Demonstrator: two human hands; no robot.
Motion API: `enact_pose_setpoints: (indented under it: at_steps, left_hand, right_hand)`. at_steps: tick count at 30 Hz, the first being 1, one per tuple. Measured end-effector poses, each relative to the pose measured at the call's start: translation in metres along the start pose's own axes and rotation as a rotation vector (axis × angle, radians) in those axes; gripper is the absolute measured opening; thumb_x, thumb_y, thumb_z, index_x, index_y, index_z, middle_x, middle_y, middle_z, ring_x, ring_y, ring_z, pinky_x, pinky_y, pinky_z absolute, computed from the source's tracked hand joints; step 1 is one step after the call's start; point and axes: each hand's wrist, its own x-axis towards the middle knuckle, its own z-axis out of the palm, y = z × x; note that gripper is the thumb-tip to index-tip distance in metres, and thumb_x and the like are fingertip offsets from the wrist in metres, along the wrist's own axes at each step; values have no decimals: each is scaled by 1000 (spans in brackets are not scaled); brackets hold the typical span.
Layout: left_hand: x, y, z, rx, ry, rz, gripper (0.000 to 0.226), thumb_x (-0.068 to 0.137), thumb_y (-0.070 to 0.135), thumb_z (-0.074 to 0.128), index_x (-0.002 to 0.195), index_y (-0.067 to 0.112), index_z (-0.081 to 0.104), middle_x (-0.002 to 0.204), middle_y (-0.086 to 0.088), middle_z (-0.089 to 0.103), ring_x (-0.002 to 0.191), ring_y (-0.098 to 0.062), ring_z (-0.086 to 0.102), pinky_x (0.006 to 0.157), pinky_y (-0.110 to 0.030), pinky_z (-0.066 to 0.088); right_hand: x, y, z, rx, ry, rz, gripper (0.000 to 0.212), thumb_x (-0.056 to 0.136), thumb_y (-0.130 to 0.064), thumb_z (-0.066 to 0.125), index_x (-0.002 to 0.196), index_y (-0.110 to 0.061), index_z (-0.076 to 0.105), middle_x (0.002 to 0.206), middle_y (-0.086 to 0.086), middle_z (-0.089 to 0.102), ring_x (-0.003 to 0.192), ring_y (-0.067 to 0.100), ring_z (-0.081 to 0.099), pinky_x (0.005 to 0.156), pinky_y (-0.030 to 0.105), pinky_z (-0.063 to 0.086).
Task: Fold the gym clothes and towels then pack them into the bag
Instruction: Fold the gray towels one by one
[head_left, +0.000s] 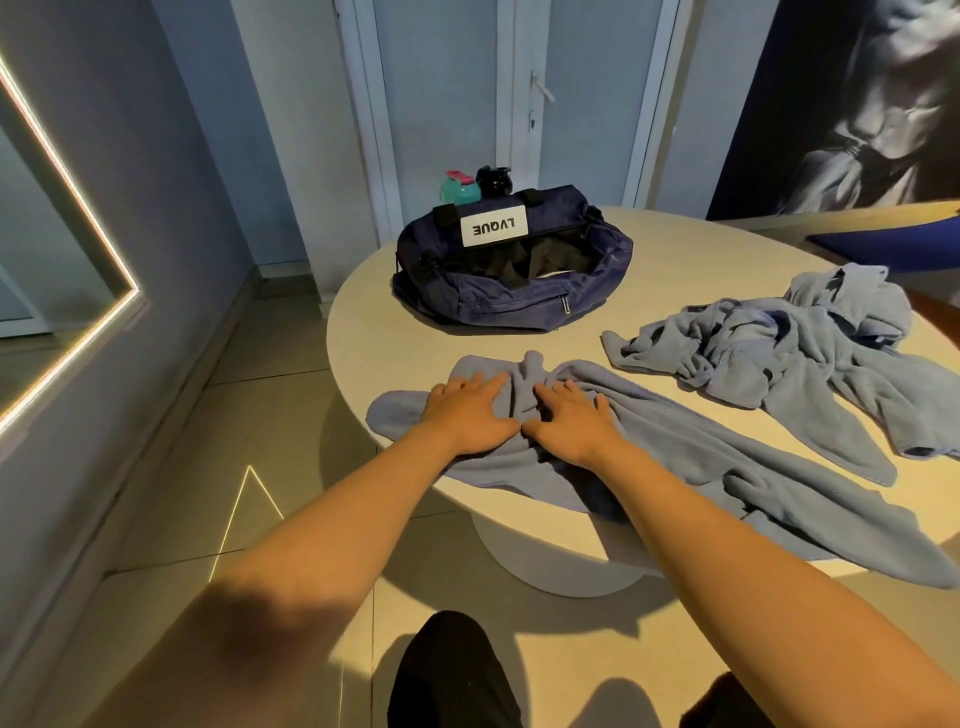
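A light blue towel (691, 457) lies rumpled along the near edge of the round table (374, 332), its right end hanging over the rim. My left hand (467, 413) and my right hand (571, 423) rest flat on its left part, side by side, fingers spread, a bunched ridge of cloth between them. A second light blue towel (789, 358) lies crumpled at the right. A navy duffel bag (511, 291) stands unzipped at the far side, with dark items inside.
Behind the bag stand a teal bottle (460, 189) and a black bottle (495, 182). A white door (519, 104) is behind the table. The tiled floor (270, 426) lies to the left beside a wall with a lit mirror frame (67, 291).
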Motion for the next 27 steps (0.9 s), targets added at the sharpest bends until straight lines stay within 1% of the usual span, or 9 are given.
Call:
enact_pose_setpoints:
  at_steps: [6, 9, 12, 14, 16, 18, 22, 25, 27]
  left_hand:
    - [28, -28, -19, -80, -95, -188, 66, 102, 57, 25, 161, 34, 6, 169, -5, -4, 156, -25, -3, 122, -56, -8]
    - [39, -26, -16, 97, -44, -309, 61, 105, 51, 12, 161, 28, 9, 169, -12, 1, 155, -27, -2, 119, -58, -16]
    - [35, -6, -5, 313, 183, -191, 48, 104, 40, 32, 149, 24, 38, 161, -12, 23, 147, -32, 19, 118, -53, 8]
    - [26, 6, 7, 209, 389, -14, 34, 103, 33, 37, 132, 24, 53, 138, -4, 48, 126, -28, 42, 102, -43, 30]
    - [15, 10, 16, 29, 442, 28, 34, 105, 35, 33, 125, 22, 58, 126, -3, 60, 116, -27, 51, 92, -40, 37]
    - [7, 4, 24, -22, 399, -7, 45, 106, 44, 29, 139, 24, 53, 141, -2, 55, 128, -28, 47, 104, -42, 36]
    - [1, -21, 23, -7, 174, -179, 67, 102, 63, 15, 161, 31, 11, 169, -2, 10, 154, -29, 8, 124, -52, -1]
    - [0, -26, 20, 69, 133, -275, 69, 103, 61, 13, 162, 27, 1, 169, -7, 1, 155, -33, -1, 120, -54, -14]
    - [0, -15, 18, 116, 264, -197, 58, 107, 46, 23, 160, 24, 18, 166, -9, 19, 152, -34, 13, 122, -52, -5]
  right_hand:
    - [7, 8, -4, 12, -75, -57, 63, 99, -50, 39, 158, -42, 15, 168, -4, 3, 155, 20, -4, 120, 59, -6]
    - [7, 8, -2, -44, -110, -108, 63, 100, -51, 37, 157, -45, 12, 168, -3, -1, 155, 19, -7, 121, 57, -7]
    - [13, 7, 4, -16, -102, -140, 69, 95, -55, 43, 157, -45, 13, 168, -3, 3, 155, 18, -3, 122, 55, -4]
    - [16, 3, 5, 71, -37, -177, 73, 88, -56, 50, 155, -43, 23, 165, -2, 21, 153, 21, 14, 122, 52, 9]
    - [19, 0, 8, 224, 72, -181, 65, 89, -47, 57, 150, -34, 40, 153, 2, 42, 142, 25, 36, 117, 48, 27]
    - [19, -1, 13, 315, 202, -144, 52, 92, -35, 61, 141, -23, 52, 142, 7, 49, 132, 28, 45, 111, 43, 37]
    - [16, 3, 20, 46, 453, 0, 40, 95, -37, 53, 126, -14, 61, 123, 13, 50, 121, 35, 46, 109, 48, 32]
    - [8, 4, 17, -123, 300, 106, 45, 99, -46, 41, 135, -22, 53, 135, 9, 48, 133, 31, 39, 118, 60, 2]
    - [3, 6, 12, -99, 202, 50, 50, 98, -51, 43, 139, -24, 51, 145, 8, 47, 137, 29, 38, 118, 56, 16]
